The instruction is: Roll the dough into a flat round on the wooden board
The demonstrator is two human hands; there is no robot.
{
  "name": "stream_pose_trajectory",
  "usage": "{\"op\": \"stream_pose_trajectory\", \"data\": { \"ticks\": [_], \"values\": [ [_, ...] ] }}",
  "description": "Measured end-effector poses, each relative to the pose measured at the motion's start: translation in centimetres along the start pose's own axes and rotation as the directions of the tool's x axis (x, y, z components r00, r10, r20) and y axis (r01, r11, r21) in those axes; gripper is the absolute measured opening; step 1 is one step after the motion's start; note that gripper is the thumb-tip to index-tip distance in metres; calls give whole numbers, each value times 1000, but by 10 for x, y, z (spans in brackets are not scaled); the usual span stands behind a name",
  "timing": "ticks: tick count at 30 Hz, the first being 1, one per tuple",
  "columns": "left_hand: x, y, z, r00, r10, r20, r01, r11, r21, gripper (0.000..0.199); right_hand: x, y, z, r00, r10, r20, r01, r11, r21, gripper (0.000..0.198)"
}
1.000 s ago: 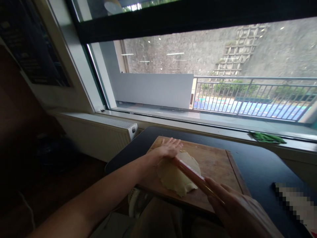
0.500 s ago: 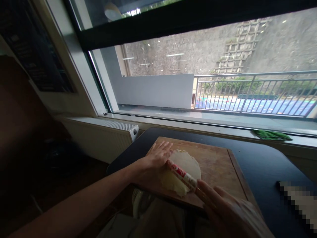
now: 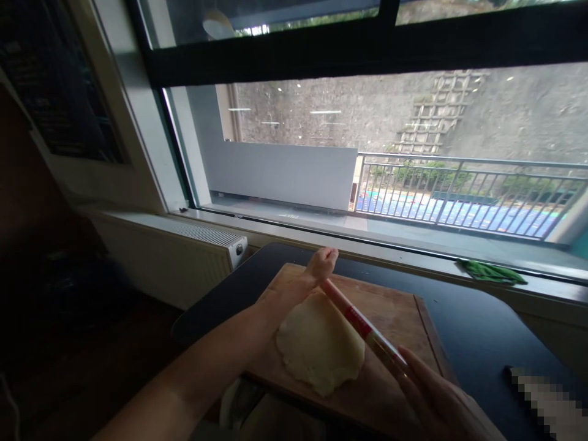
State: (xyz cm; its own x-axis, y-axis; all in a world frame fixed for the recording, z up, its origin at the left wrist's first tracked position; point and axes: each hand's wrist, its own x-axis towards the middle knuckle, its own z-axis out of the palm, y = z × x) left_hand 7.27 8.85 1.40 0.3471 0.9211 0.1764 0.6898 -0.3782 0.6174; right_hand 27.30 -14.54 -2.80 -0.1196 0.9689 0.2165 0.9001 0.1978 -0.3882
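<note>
A flattened sheet of pale dough (image 3: 319,346) with a ragged edge lies on a wooden board (image 3: 390,300). Slanting across the dough's far right side is a rolling pin (image 3: 357,320) with a red printed label around its middle. My left hand (image 3: 323,264) is at the pin's far end, fingers curled in and wrist over the board's far left part. Around the near end is my right hand (image 3: 432,392), its fingers along the pin and its thumb hidden. My left forearm covers the board's left side.
The board rests on a dark table (image 3: 487,318) with rounded corners. A white radiator (image 3: 206,251) stands to the left below the window. On the sill lies a green cloth (image 3: 491,271). A pixelated, dark-edged object (image 3: 546,398) is at the table's right.
The rolling pin has moved from the middle of the dough to its far right side. Both hands went with it. My left hand's fingers, spread before, are now curled. The view has shifted slightly.
</note>
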Motion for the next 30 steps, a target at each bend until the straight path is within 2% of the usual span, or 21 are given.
{"op": "stream_pose_trajectory", "data": {
  "ticks": [2, 4, 5, 7, 8, 11, 17, 19, 24, 26, 28, 30],
  "values": [
    [-11, -11, -7, 1000, -3, -18, 3, 1000, 0, 36, -3, 12, -3, 998, 31, -48, -28, 999, 46, 39],
    [-21, -19, -11, 994, 22, 111, -26, 999, 28, 27, -6, 19, -6, 997, 55, -49, -52, 997, 63, 37],
    [-25, -21, -13, 976, 43, 215, -53, 998, 41, 22, -7, 20, -6, 997, 62, -38, -59, 996, 69, 37],
    [-28, -22, -15, 906, 84, 414, -121, 991, 64, 15, -9, 21, -6, 997, 73, -10, -72, 994, 79, 38],
    [-28, -21, -15, 873, 86, 479, -143, 986, 83, 15, -9, 20, -5, 997, 83, 3, -83, 993, 82, 38],
    [-24, -18, -15, 843, 34, 536, -138, 978, 154, 16, -10, 18, 0, 994, 110, -11, -109, 992, 69, 40],
    [-18, -14, -19, 829, -22, 558, -103, 976, 190, 13, -9, 22, 6, 994, 103, -47, -100, 993, 58, 40],
    [-22, -15, -22, 841, -38, 540, -78, 979, 189, 14, -9, 23, 7, 995, 82, -56, -78, 994, 79, 39],
    [-46, -35, -37, 919, -104, 379, 35, 982, 184, 23, -10, 24, 5, 991, 130, -18, -129, 991, 44, 40],
    [-53, -47, -48, 913, -171, 370, 109, 977, 182, 23, -10, 23, 5, 991, 130, 6, -130, 991, 21, 42],
    [-57, -56, -62, 918, -213, 334, 154, 969, 194, 25, -9, 20, 6, 996, 85, 16, -85, 996, 15, 45],
    [-57, -58, -74, 969, -171, 177, 128, 965, 231, 29, -7, 13, 9, 1000, -10, 15, 9, 1000, 29, 47]
  ]
}}
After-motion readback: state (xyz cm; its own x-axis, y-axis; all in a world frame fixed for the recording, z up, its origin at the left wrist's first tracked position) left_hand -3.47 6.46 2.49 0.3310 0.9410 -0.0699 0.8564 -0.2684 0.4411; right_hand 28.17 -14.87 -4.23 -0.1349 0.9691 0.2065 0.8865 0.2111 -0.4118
